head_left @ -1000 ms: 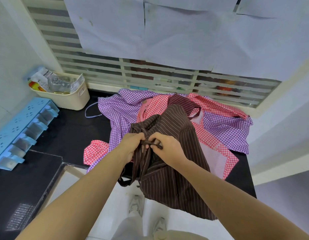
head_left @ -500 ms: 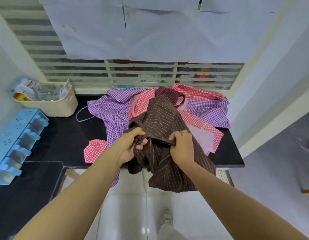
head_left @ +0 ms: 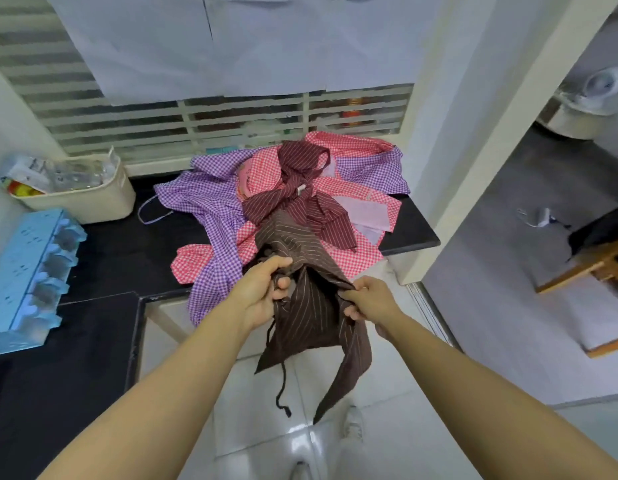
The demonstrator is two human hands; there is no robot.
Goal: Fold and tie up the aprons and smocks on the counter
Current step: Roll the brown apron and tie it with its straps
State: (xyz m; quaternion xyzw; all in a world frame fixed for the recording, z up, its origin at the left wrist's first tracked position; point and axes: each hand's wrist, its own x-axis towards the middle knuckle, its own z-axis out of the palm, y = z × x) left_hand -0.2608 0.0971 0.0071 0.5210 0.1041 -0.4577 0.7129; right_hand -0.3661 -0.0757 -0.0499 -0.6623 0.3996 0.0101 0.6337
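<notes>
**Both hands grip the brown striped apron off the counter's edge**

Nearest, below the hands, a pale shoe (head_left: 352,424) stands on glossy floor tiles. Above it hang the lower corners of the brown striped apron (head_left: 314,317) and its dark drawstring (head_left: 283,382), which dangles free under the left hand.

The left hand (head_left: 266,289) is closed round a gathered bunch of the apron's cloth, fingers curled over it and the thumb tucked beneath. The right hand (head_left: 369,299), just beside it, has its fingers curled round a fold of the apron's other edge. The cloth is drawn taut between the two. The apron hangs in the air in front of the black counter (head_left: 110,244); its upper part reaches past the hands onto the heap there.

Beyond the hands lies that heap. A maroon striped apron (head_left: 266,207) sprawls on top, red-checked smocks (head_left: 359,254) lie beneath it and to the right, and a purple-checked smock (head_left: 210,209) spills to the left and over the counter's edge.

Far left of the hands sits a blue plastic rack (head_left: 26,268), and beyond it a cream basket (head_left: 92,202) of packets.

Farthest, behind the heap, a louvred window (head_left: 231,123) runs along the wall, its upper part covered by white paper sheets (head_left: 266,46).
</notes>
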